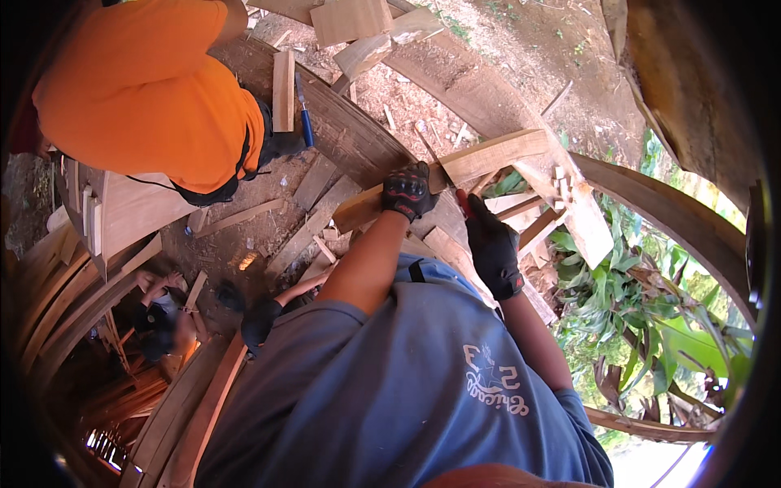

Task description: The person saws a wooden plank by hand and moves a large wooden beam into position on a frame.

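Note:
My left hand [411,191], in a black glove with red marks, grips a short wooden plank [498,158] from above, its fingers bent over the wood and partly hidden. The plank lies across larger timbers. My right hand [495,254], also gloved in black, is closed around the red handle of a handsaw [434,151]. The saw's thin blade crosses the plank just right of my left hand, its tip pointing away from me. Whether its teeth are in the wood I cannot tell.
A person in orange [163,106] is at the upper left, near a blue-handled tool [305,122] on a broad curved timber [350,122]. Another person [163,313] is at the lower left. Offcuts and shavings litter the ground. Leafy plants [610,281] grow at the right beside a curved beam [675,215].

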`<state>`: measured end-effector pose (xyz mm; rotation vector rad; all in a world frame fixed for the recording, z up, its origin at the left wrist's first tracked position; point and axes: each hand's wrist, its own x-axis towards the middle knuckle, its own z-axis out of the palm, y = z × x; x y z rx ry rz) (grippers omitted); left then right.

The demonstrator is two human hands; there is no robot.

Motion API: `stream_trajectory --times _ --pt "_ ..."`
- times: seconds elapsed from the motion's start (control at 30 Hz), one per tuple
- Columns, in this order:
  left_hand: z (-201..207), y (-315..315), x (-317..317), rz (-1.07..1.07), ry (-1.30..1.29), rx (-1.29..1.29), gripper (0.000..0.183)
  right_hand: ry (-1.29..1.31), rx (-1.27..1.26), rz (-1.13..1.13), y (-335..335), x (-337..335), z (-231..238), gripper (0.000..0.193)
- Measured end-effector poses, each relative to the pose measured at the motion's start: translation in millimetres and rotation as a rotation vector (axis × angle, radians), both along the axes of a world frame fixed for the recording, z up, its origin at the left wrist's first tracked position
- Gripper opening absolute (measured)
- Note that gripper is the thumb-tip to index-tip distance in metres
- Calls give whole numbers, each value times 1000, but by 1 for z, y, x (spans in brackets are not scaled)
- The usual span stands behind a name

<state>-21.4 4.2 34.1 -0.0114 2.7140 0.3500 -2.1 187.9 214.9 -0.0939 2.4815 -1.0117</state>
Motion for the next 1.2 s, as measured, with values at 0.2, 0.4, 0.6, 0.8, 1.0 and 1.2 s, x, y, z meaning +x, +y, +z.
stream_trajectory --times 0.2,0.4,0.6,0.8,1.0,1.2 --pt "-4 -2 -7 -35 99 8 58 289 -160 -32 -6 6 -64 42" --pt "-2 0 -4 -49 24 32 60 249 -87 55 -11 8 -57 50" --pt "5 -13 -9 -66 -65 160 62 -119 -108 -99 18 -20 -23 49" --pt "5 -21 -7 -36 -97 188 68 140 -89 -68 6 11 -46 58" --pt "9 -21 -5 -37 -45 136 62 158 -74 -132 4 26 -53 57" --pt "5 -31 -23 -48 -134 196 64 111 -134 -222 -26 -8 -42 47"
